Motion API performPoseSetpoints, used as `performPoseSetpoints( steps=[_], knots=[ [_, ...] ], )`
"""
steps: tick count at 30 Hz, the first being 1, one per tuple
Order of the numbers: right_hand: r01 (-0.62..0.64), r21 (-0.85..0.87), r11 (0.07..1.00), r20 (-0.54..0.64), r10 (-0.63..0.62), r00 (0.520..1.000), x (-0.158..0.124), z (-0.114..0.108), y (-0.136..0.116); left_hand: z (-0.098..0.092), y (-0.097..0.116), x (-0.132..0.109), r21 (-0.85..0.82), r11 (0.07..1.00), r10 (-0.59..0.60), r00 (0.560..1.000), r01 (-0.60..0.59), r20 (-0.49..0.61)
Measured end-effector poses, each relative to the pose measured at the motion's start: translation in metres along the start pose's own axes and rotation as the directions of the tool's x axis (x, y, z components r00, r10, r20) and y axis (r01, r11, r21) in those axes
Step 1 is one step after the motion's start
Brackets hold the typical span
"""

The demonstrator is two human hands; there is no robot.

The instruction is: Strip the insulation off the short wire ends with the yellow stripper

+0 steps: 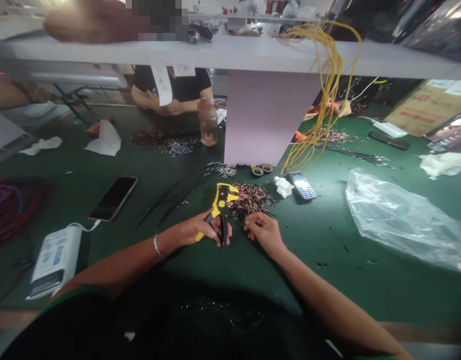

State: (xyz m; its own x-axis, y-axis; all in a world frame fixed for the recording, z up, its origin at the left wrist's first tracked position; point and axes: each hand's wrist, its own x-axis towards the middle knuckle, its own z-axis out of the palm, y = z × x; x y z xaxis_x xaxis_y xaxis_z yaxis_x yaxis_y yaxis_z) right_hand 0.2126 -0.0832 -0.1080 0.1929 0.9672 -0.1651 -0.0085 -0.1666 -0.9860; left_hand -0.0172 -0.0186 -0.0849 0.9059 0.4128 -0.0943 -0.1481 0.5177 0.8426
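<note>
My left hand [200,231] is closed round the handles of a yellow and black wire stripper [221,205], whose head points away from me. My right hand [262,231] lies just to its right with the fingers pinched together near a pile of short copper-tipped wire pieces [253,198] on the green table [328,240]. What the right fingers pinch is too small to make out. A bracelet sits on my left wrist.
A phone [113,198] on a cable and a white power bank [56,260] lie at left. A keypad phone [302,185], tape rolls [262,170], a clear plastic bag [399,217], yellow wires [324,95] and a bottle [208,121] surround the work spot. Another person sits opposite.
</note>
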Motion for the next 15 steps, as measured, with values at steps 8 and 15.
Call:
performPoseSetpoints(
  steps=[8, 15],
  knots=[
    [0.01, -0.015, 1.0, -0.015, -0.01, 1.0, -0.002, 0.0008, -0.003, 0.0093, 0.0036, -0.0023, 0.019, 0.998, 0.052, 0.998, -0.052, -0.041],
    [0.018, 0.007, 1.0, -0.038, -0.018, 0.999, -0.0029, 0.0016, -0.0028, 0.0071, 0.005, -0.0026, -0.091, 0.995, 0.034, 0.998, -0.038, -0.043]
  ],
)
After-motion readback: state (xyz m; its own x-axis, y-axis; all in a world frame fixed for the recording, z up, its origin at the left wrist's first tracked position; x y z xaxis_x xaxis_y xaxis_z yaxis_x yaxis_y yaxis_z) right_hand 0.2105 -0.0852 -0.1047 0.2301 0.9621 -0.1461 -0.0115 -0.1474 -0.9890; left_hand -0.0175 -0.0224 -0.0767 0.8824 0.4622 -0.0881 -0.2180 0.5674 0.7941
